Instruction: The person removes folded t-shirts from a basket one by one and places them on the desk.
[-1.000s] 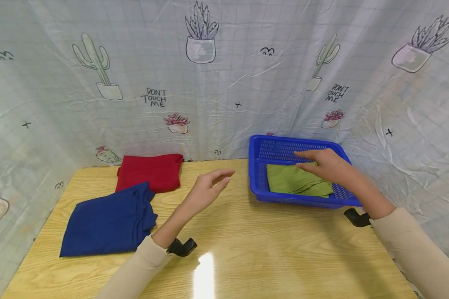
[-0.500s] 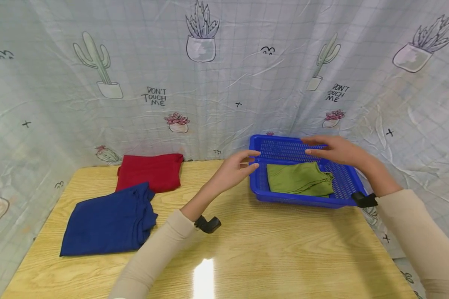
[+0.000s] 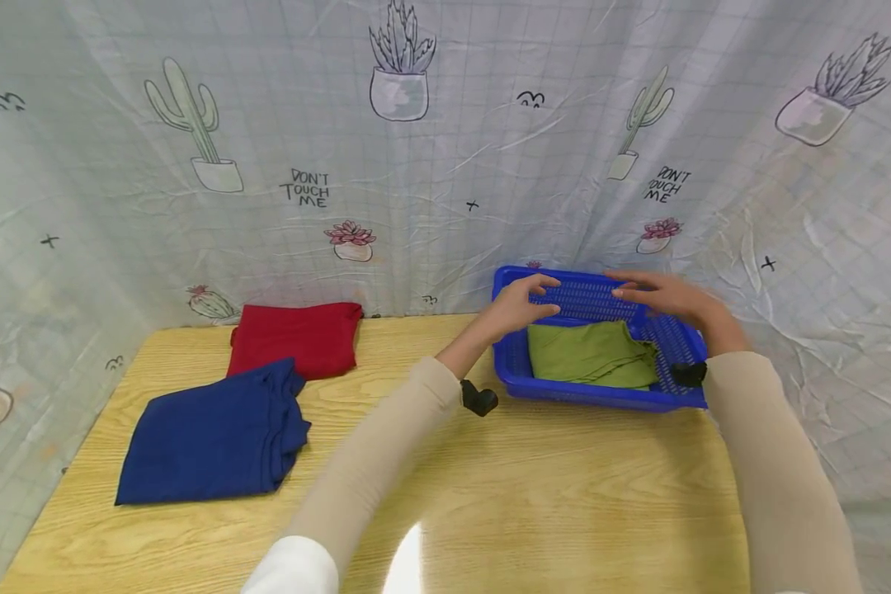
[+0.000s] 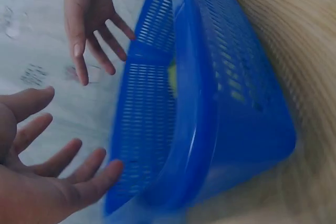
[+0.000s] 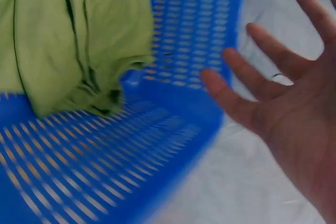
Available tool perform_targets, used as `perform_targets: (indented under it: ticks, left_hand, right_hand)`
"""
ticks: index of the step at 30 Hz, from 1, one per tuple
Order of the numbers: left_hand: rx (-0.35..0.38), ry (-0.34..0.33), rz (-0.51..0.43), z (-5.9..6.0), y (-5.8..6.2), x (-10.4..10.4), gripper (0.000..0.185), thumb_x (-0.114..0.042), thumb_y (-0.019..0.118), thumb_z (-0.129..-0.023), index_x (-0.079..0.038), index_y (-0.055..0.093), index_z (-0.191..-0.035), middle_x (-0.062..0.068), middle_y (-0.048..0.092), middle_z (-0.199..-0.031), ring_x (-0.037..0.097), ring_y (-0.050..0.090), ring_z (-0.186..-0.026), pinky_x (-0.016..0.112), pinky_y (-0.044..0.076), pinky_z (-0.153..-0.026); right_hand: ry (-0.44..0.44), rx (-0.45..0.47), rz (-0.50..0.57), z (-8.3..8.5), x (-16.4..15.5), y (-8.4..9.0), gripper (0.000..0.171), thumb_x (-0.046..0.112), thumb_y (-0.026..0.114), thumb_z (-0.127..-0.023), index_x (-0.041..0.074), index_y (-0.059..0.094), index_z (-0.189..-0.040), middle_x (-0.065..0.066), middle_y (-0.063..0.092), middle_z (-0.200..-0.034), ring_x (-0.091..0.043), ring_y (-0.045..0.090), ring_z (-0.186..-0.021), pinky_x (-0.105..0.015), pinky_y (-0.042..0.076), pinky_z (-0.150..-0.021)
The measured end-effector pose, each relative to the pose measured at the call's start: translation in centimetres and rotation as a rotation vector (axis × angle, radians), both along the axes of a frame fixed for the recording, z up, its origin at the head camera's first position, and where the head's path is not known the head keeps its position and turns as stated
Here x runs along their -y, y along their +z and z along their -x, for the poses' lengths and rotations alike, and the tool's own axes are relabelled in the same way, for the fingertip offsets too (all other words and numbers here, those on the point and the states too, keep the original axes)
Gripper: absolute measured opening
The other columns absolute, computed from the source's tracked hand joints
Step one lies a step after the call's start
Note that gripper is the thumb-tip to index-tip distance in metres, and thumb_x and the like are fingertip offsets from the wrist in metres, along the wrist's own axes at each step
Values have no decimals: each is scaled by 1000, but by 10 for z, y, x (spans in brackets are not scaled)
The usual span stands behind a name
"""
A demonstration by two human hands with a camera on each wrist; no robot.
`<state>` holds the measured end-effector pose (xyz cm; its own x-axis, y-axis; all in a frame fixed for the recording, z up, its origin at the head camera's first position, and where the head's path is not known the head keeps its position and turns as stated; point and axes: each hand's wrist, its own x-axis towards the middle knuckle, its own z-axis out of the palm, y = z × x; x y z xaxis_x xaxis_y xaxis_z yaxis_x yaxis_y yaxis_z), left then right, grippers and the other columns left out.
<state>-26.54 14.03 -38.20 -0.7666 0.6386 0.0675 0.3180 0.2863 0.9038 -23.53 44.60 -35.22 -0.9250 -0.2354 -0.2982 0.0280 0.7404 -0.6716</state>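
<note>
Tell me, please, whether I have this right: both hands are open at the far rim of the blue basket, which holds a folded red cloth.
Not quite. The left hand and right hand are open at the far rim of the blue basket, but the folded cloth inside is the green cloth, as the head view shows. The red cloth lies on the table.

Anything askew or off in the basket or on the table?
Nothing stands out. The green cloth lies folded in the blue basket, which sits flat at the table's far right. The red cloth and blue cloth lie folded at left.
</note>
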Motion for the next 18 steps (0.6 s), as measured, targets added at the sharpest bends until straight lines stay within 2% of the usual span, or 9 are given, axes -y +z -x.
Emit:
perform_targets:
  ticks: [3, 5, 9, 13, 18]
  left_hand:
    - [112, 37, 30, 7, -10, -16, 54, -19, 69, -99, -14, 52, -149, 16, 44, -155, 35, 46, -138, 53, 49, -100]
    - [203, 92, 46, 9, -16, -25, 56, -18, 71, -98, -16, 52, -150, 13, 38, -160, 35, 44, -140, 59, 47, -102]
    - [382, 181, 48, 10, -25, -35, 59, -16, 73, -96, -19, 52, -150, 9, 30, -165, 38, 39, -144, 70, 39, -105]
    - [511, 178, 14, 9, -35, -39, 63, -13, 73, -96, -19, 48, -153, 12, 26, -166, 40, 32, -147, 72, 33, -108]
    - [620, 168, -37, 10, -47, -42, 68, -12, 75, -93, -16, 46, -155, 16, 24, -166, 41, 27, -150, 71, 36, -106]
  right_hand:
    - [-44, 114, 19, 5, -8, -19, 73, 43, 50, -107, 12, 17, -165, -29, 9, -166, -55, 16, -147, -73, 25, -111]
    - [-71, 175, 13, 7, -10, -30, 76, 42, 51, -107, 9, 14, -164, -30, 1, -166, -58, 10, -147, -74, 22, -112]
    - [-105, 227, -9, 8, -9, -45, 74, 37, 53, -107, 7, 16, -163, -31, -4, -165, -60, 7, -146, -76, 23, -110]
    - [-116, 280, 27, 6, -3, -49, 72, 29, 54, -107, 8, 15, -164, -30, -10, -165, -59, 1, -147, -74, 23, -111]
    - [-182, 420, 138, 5, -1, -50, 82, 21, 60, -104, 14, 6, -165, -25, -21, -164, -56, -6, -149, -67, 35, -110]
